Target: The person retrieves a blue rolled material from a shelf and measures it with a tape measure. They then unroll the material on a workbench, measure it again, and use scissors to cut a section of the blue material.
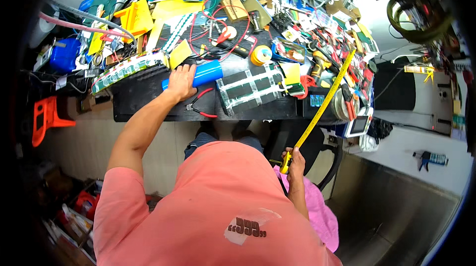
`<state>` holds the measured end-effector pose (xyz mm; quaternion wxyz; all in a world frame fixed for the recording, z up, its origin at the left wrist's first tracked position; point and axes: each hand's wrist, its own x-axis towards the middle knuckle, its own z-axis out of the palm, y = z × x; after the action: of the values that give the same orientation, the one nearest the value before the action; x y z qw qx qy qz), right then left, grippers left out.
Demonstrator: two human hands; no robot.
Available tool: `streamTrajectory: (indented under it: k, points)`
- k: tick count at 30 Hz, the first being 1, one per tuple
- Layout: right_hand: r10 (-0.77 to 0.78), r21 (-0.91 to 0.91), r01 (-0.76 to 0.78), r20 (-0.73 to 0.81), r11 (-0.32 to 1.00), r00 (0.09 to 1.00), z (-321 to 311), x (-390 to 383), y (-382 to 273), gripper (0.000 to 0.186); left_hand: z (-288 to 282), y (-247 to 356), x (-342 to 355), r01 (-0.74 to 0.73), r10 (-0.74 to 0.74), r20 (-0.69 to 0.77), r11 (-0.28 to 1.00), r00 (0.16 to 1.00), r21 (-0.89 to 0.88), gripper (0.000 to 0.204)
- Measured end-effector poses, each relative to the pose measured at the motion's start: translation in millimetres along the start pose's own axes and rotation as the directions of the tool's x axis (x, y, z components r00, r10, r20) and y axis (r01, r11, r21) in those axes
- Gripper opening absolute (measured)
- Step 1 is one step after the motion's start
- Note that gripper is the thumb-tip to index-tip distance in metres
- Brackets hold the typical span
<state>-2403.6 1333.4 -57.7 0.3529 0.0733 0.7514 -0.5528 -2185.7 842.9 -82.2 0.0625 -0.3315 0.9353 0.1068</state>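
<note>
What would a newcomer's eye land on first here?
Probably the yellow tape measure, held in the right hand, its long blade slanting up across the right part of the view. Next might come the bright blue roll under the left hand, left of centre on the black bench. The red-handled pliers stand out too, lying just nearer the person than the roll.

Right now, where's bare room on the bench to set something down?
Best: bench front left, between the cell pack and the left forearm. Only a narrow gap between cutters and taped pack. Crowded: back and right end, heaped with tools and wires, tape measure stretched across the right.
</note>
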Motion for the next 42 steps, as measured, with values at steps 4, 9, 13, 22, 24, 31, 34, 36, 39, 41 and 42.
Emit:
streamTrajectory:
  k: [4, 9, 13, 22, 24, 31, 34, 36, 39, 41, 42]
  points:
    - [0.106, 0.277, -0.077, -0.093, 0.958, 0.990, 16.0, -11.4, 4.3, 0.052, -17.6, -3.5, -8.4, 0.067, -0.056, 0.072, 0.986, 0.996, -0.156, 0.077]
    - [0.194, 0.593, -0.098, -0.101, 0.799, 0.976, 26.9, 10.9, 18.5, 0.055, -64.5, -7.2, -55.2, 0.215, -0.090, 0.253, 0.823, 0.963, -0.525, 0.089]
    - [0.179, 0.622, -0.103, -0.061, 0.777, 0.982, 51.2, 40.6, 21.6, 0.052, -67.9, -2.8, -102.8, 0.433, 0.086, 0.437, 0.063, 0.895, -0.899, 0.078]
    - [0.061, 0.601, 0.010, -0.098, 0.800, 0.993, 126.6, 65.9, -7.4, 0.036, -60.1, -7.2, -188.0, 0.353, -0.077, 0.384, -0.262, 0.920, -0.898, 0.074]
    - [-0.097, 0.494, 0.134, -0.100, 0.859, 0.990, 127.8, 56.3, -14.0, 0.036, -59.9, -12.7, -204.3, 0.327, -0.135, 0.380, -0.304, 0.915, -0.895, 0.076]
    - [-0.118, 0.087, 0.097, 0.296, 0.991, 0.948, 126.8, 19.5, -60.2, 0.042, -65.9, -3.5, -225.1, 0.322, -0.249, 0.373, -0.222, 0.894, -0.920, 0.101]
    - [-0.065, 0.072, 0.039, 0.411, 0.997, 0.909, 131.5, 17.6, -69.5, 0.037, -78.8, 10.8, -212.9, 0.390, -0.195, 0.392, -0.051, 0.899, -0.919, 0.111]
    - [0.041, 0.000, -0.048, 0.520, 0.999, 0.853, 131.4, 20.3, -78.8, 0.038, -80.6, 15.7, -205.4, 0.420, -0.104, 0.408, 0.165, 0.907, -0.892, 0.110]
    - [0.026, -0.102, 0.042, 0.581, 0.994, 0.813, 131.6, 19.7, -94.5, 0.068, -90.0, 34.2, -192.0, 0.442, 0.013, 0.475, 0.344, 0.880, -0.828, 0.110]
    - [0.009, -0.081, 0.044, 0.561, 0.996, 0.828, 131.2, 4.4, -118.5, 0.084, -91.9, 45.4, -187.5, 0.406, 0.074, 0.490, 0.459, 0.869, -0.790, 0.109]
    - [-0.004, -0.206, 0.153, 0.584, 0.967, 0.812, 125.2, -6.2, -131.9, 0.099, -93.8, 52.9, -190.1, 0.426, 0.095, 0.511, 0.437, 0.854, -0.792, 0.109]
